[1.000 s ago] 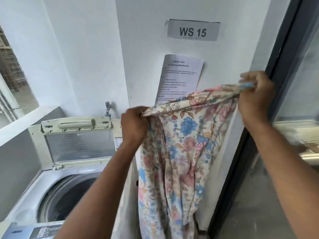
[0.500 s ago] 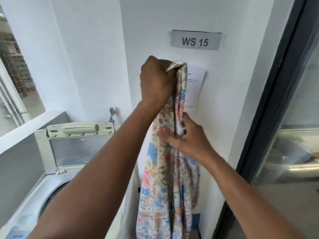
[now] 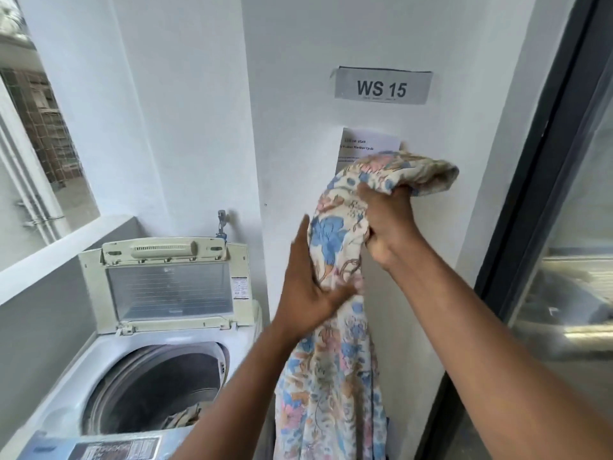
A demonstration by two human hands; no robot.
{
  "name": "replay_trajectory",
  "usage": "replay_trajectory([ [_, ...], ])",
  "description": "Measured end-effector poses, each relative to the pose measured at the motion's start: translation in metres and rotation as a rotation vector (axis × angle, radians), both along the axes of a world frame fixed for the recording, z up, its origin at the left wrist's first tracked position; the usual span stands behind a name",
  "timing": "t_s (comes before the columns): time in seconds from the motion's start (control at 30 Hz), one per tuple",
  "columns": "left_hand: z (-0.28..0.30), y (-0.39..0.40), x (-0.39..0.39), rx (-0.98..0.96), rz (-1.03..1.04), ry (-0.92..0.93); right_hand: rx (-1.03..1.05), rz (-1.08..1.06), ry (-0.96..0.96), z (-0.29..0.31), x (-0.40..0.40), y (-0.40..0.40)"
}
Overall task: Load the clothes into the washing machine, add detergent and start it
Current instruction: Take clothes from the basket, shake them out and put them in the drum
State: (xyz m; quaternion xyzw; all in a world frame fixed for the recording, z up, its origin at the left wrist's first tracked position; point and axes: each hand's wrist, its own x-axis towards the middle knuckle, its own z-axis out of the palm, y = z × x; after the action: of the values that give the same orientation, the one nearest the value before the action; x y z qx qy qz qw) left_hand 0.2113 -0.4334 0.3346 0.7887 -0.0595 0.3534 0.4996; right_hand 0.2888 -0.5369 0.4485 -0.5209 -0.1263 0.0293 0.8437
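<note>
The right hand has its grip clamped on a bunched fold of the floral cloth, fingers curled tight round the fabric, held up in front of the wall. Just below and to the left of that grip, the left hand lies against the side of the cloth with fingers fairly straight, the thumb seeming to tuck into the fabric; whether it truly pinches I cannot tell. From the two hands the cloth hangs down in a long drape, its lower end running out of view.

Well down and to the left of both hands stands the washing machine, its lid raised upright. Inside the drum a patterned piece of clothing already lies at the bottom.

So loading looks partly done: at least one item is in, and this cloth is not yet over the opening. It seems to be being gathered for dropping in. No detergent is visible anywhere, and the control panel at the near edge is untouched, so dosing and starting both remain.
</note>
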Motion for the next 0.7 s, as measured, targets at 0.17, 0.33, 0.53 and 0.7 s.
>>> replay_trajectory([
  [0.17, -0.017, 0.016, 0.005, -0.055, 0.249, 0.075, 0.269, 0.160, 0.172, 0.007, 0.016, -0.016],
  [0.33, 0.032, 0.034, 0.008, -0.079, 0.317, 0.006, 0.142, 0.047, 0.328, -0.047, 0.030, -0.037],
  [0.53, 0.088, 0.032, 0.019, -0.063, 0.365, -0.066, -0.777, 0.022, 0.293, -0.106, -0.002, -0.059],
  [0.7, 0.121, 0.032, 0.023, 0.002, 0.389, -0.045, -1.099, -0.530, -0.292, -0.097, -0.012, -0.059],
])
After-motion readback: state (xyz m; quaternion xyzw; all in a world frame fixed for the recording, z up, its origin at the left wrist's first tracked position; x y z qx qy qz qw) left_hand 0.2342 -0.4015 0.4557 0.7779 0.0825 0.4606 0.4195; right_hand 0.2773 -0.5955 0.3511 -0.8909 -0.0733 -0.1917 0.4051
